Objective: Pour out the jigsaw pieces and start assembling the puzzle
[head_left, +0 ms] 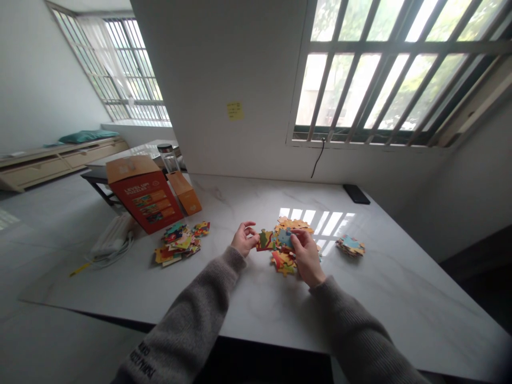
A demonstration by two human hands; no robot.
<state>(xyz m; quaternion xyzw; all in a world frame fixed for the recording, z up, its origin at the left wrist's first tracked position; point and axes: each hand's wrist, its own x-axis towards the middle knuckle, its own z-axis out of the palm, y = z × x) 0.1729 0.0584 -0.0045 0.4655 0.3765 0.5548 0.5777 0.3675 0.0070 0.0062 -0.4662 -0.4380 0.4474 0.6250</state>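
Note:
My left hand [245, 239] pinches a red and green puzzle piece [265, 240] between thumb and fingers. In my right hand [307, 256] is a light blue puzzle piece [285, 237], gripped at its right side. The two pieces are close together, edge to edge; whether they are joined I cannot tell. Both are held above a loose pile of puzzle pieces [285, 262], partly hidden by my right hand. Further left lies another heap of mixed puzzle pieces [178, 246]. To the right is a small stack of mostly blue puzzle pieces [351, 245].
A red puzzle box [150, 200] stands at the table's left, beside a smaller orange box [186, 194] and a glass bottle [168, 157]. A white cable [114, 250] lies near the left edge. At the back right rests a black phone [356, 194] on the marble-patterned table [400, 277].

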